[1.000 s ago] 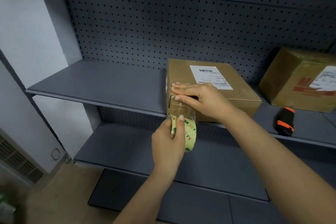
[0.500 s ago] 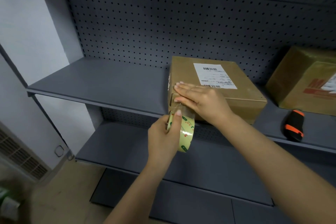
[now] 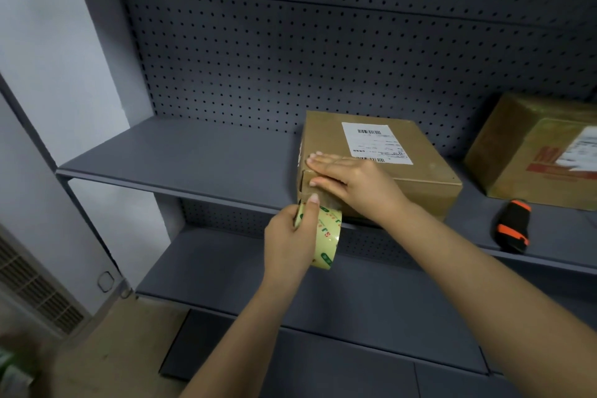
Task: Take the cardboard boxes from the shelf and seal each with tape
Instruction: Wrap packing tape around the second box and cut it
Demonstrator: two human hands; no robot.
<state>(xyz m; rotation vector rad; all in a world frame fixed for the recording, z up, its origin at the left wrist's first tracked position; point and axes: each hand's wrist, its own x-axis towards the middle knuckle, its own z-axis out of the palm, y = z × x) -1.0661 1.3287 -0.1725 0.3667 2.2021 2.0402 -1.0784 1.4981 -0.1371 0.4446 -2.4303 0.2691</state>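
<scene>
Plainly readable: very little. The white shipping label (image 3: 374,142) carries barcodes at its top and bottom edges, and the print between them is too small to make out.
Tape print: green and red marks run round the clear tape roll (image 3: 326,236), though from where I stand they do not resolve into words.
Cardboard box: the cardboard box (image 3: 426,171) is plain brown and squat, with the label stuck on its top face.
Where it sits: at the front edge of the grey shelf (image 3: 193,155), before the perforated back panel (image 3: 290,58).
Right hand: the right hand (image 3: 355,181) lies flat on the box's near left corner, with fingers straight and pressing down (the thumb runs along the front edge).
Left hand: the left hand (image 3: 287,242) grips the roll just below that same corner, thumb pointing up at the box.
Tape strip: a clear length runs from the roll up onto the box's front face, beneath the right hand.
Second box: the second box (image 3: 517,145) stands further right on the same shelf, glossy, with red print I cannot read.
Beside it: a black and orange tool (image 3: 512,226) lies on the shelf between the two boxes, nearer the front.
</scene>
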